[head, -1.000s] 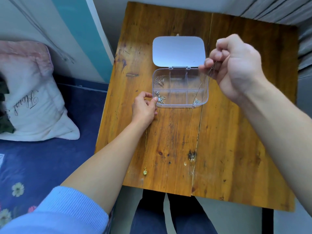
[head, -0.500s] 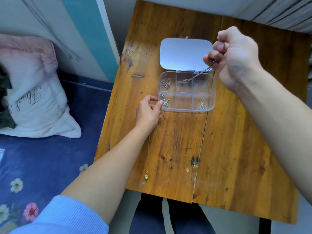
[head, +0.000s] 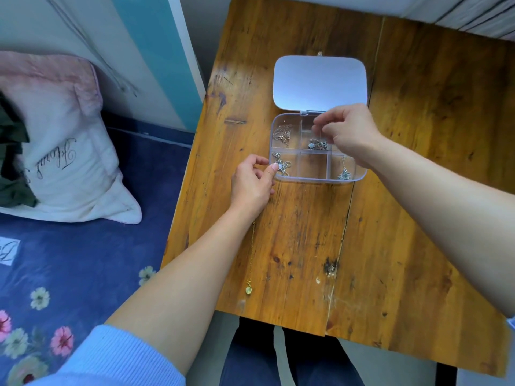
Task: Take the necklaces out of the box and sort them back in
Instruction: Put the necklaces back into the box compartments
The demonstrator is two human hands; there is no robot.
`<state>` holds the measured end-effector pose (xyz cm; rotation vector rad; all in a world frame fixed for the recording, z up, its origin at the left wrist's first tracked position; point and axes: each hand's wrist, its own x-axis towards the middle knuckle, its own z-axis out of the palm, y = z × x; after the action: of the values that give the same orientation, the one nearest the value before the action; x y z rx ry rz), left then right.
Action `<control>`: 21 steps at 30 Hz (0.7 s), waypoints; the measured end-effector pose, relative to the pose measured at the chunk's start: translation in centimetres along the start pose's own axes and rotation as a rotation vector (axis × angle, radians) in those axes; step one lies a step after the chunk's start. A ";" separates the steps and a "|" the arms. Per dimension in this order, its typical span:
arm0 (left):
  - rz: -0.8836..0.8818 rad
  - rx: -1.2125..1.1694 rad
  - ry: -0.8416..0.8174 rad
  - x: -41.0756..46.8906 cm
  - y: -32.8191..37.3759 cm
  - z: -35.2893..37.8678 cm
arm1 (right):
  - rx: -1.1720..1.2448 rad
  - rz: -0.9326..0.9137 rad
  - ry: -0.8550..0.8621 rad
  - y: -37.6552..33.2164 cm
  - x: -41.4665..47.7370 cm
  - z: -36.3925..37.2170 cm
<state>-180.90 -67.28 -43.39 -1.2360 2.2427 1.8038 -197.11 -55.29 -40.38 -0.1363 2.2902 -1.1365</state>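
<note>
A clear plastic compartment box (head: 312,178) lies open on the wooden table (head: 404,218), its lid (head: 319,82) flat behind it. My right hand (head: 348,132) hovers over the box's back middle compartment, pinching a thin silver necklace (head: 317,144) whose lower part is piled in that compartment. My left hand (head: 252,183) rests at the box's front left corner, thumb tip against the box wall. Other chains lie in the back left (head: 282,134), front left (head: 282,165) and front right (head: 345,174) compartments. A gold necklace with a pendant (head: 248,289) lies on the table under my left forearm.
A bed with a blue floral sheet (head: 83,260) and a white pillow (head: 69,151) lies left of the table. The table's near edge runs just above my knees (head: 278,358).
My right hand has come down from above the lid to the box's back middle compartment, lowering the silver necklace into it. My left hand stays at the box's corner.
</note>
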 end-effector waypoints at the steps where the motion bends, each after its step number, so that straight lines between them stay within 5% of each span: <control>1: 0.001 0.002 -0.001 0.0 0.0 0.0 | -0.049 0.003 -0.008 0.2 0.0 0.0; 7: -0.009 0.021 -0.016 0.3 0.0 -0.5 | -0.239 -0.086 0.015 0.5 -1.9 -0.3; 12: -0.030 0.127 -0.022 1.5 -0.5 -3.9 | -0.137 -0.197 0.179 1.9 -7.7 0.2; 21: -0.032 0.434 -0.127 3.3 0.6 -6.2 | -0.356 -0.175 -0.171 7.4 -17.9 7.8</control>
<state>-180.75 -74.23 -42.39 -1.0345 2.3494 1.2455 -176.91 -50.11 -41.66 -0.5580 2.3370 -0.7528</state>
